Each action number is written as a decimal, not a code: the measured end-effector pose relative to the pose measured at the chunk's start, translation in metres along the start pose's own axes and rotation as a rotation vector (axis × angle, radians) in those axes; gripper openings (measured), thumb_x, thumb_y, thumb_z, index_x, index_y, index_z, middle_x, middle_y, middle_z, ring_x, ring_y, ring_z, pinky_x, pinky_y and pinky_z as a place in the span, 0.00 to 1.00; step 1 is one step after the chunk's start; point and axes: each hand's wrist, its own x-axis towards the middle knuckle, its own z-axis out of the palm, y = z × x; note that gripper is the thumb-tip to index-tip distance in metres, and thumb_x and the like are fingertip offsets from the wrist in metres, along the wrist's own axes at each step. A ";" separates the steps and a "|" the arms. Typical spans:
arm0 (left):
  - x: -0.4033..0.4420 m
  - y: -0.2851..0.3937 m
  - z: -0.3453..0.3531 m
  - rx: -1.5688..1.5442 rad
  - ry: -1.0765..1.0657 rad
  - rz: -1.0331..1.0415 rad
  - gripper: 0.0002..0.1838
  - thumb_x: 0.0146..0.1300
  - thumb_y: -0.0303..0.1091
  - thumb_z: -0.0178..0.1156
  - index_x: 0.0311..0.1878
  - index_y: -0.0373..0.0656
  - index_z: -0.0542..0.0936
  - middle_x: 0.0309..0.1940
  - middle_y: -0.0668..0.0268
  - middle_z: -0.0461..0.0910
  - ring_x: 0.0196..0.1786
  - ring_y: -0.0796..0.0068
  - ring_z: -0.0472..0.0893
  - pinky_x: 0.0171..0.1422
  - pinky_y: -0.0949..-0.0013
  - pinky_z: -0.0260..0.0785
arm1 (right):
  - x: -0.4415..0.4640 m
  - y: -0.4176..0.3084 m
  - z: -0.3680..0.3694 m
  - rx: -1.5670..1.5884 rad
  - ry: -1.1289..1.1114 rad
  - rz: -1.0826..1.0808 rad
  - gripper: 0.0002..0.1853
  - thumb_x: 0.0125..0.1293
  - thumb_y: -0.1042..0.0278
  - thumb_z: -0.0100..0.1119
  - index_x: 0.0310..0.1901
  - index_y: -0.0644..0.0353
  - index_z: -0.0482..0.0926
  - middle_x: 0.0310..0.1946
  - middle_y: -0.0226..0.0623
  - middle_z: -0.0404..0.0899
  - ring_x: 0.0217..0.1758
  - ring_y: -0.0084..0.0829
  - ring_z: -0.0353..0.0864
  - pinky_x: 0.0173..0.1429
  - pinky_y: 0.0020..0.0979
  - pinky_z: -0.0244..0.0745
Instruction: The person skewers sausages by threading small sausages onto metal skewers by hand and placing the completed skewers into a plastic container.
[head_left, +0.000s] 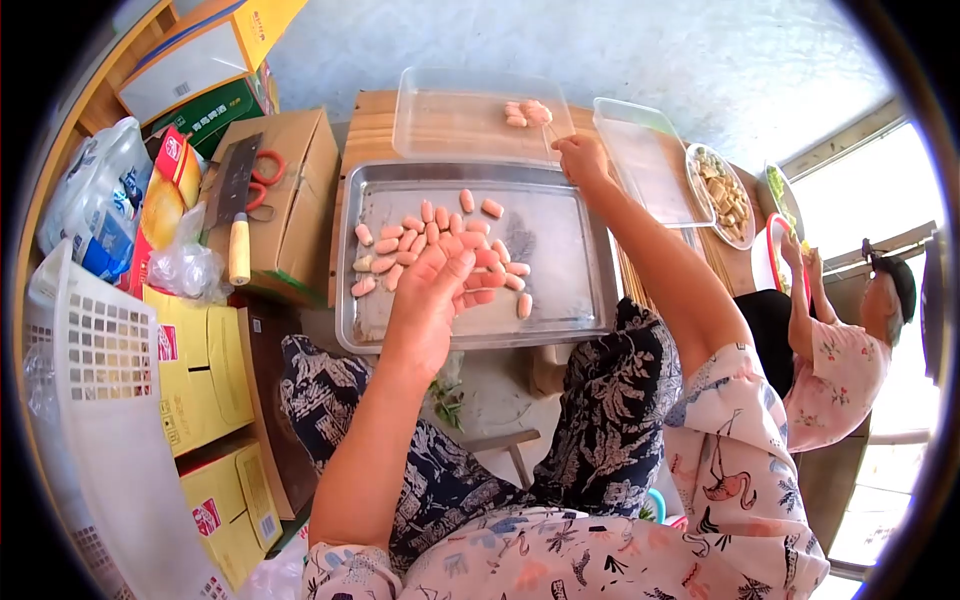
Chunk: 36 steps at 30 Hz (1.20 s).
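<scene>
My left hand (440, 285) is over the metal tray (570, 270), palm turned up, with its fingers loosely curled and apart. Around its fingertips lie many small pink sausages (467, 200), loose on the tray; whether one touches the fingers is hard to make out. My right hand (583, 160) pinches a thin skewer (554, 131) near the right corner of a clear plastic container (450, 115). At the skewer's far end, inside that container, sits a cluster of sausages (527, 113); which of them are threaded I cannot tell.
A second clear container (650, 165) stands on the right, beside a plate of cut food (725, 195). Bare sticks (632, 275) lie right of the tray. On the left, a cleaver (236, 190) and red-handled scissors (265, 175) rest on a cardboard box (300, 210). Another person (835, 360) works at right.
</scene>
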 end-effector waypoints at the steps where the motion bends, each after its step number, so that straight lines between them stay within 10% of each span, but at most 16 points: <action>1: 0.001 0.000 0.000 0.008 -0.010 -0.002 0.17 0.68 0.40 0.52 0.55 0.40 0.74 0.45 0.63 0.78 0.45 0.70 0.79 0.51 0.69 0.70 | 0.014 0.003 0.006 -0.092 0.043 0.002 0.12 0.58 0.62 0.55 0.35 0.60 0.84 0.19 0.40 0.79 0.21 0.31 0.78 0.28 0.34 0.72; 4: 0.002 0.003 0.005 0.042 0.005 -0.021 0.16 0.68 0.42 0.53 0.52 0.43 0.75 0.42 0.69 0.80 0.44 0.76 0.80 0.49 0.71 0.70 | 0.047 0.021 0.023 -0.362 0.171 -0.159 0.13 0.57 0.59 0.55 0.35 0.57 0.84 0.28 0.44 0.82 0.34 0.40 0.82 0.41 0.39 0.75; 8: 0.005 0.001 0.008 0.042 -0.010 -0.024 0.16 0.68 0.43 0.53 0.51 0.42 0.75 0.43 0.66 0.80 0.43 0.77 0.80 0.49 0.71 0.69 | 0.081 0.053 0.039 -0.397 0.154 -0.104 0.13 0.58 0.58 0.54 0.37 0.58 0.81 0.19 0.38 0.80 0.21 0.29 0.79 0.29 0.34 0.73; 20: 0.013 -0.012 -0.005 0.098 0.000 0.024 0.13 0.69 0.38 0.51 0.49 0.41 0.77 0.44 0.61 0.80 0.43 0.71 0.81 0.48 0.69 0.72 | -0.036 0.024 -0.058 -0.606 -0.079 -0.128 0.13 0.59 0.55 0.51 0.39 0.49 0.82 0.31 0.37 0.83 0.42 0.39 0.81 0.46 0.40 0.74; 29: 0.011 -0.014 -0.006 0.136 -0.059 0.009 0.16 0.68 0.38 0.53 0.55 0.41 0.76 0.46 0.62 0.80 0.45 0.72 0.80 0.49 0.69 0.73 | -0.159 0.179 -0.210 -0.507 0.096 0.130 0.12 0.58 0.62 0.53 0.29 0.62 0.80 0.17 0.35 0.79 0.14 0.25 0.75 0.21 0.30 0.71; 35: 0.017 -0.026 -0.007 0.207 0.016 -0.026 0.15 0.69 0.36 0.51 0.54 0.41 0.76 0.44 0.63 0.80 0.44 0.74 0.80 0.49 0.70 0.72 | -0.206 0.235 -0.222 -0.632 0.226 0.353 0.12 0.55 0.57 0.55 0.36 0.51 0.83 0.37 0.39 0.83 0.44 0.40 0.81 0.48 0.39 0.74; 36: 0.018 -0.029 -0.007 0.213 0.009 -0.035 0.15 0.69 0.36 0.51 0.54 0.41 0.76 0.44 0.63 0.80 0.44 0.74 0.80 0.49 0.70 0.72 | -0.211 0.237 -0.217 -0.623 0.352 0.193 0.11 0.55 0.57 0.57 0.34 0.53 0.82 0.30 0.37 0.83 0.38 0.37 0.82 0.41 0.39 0.74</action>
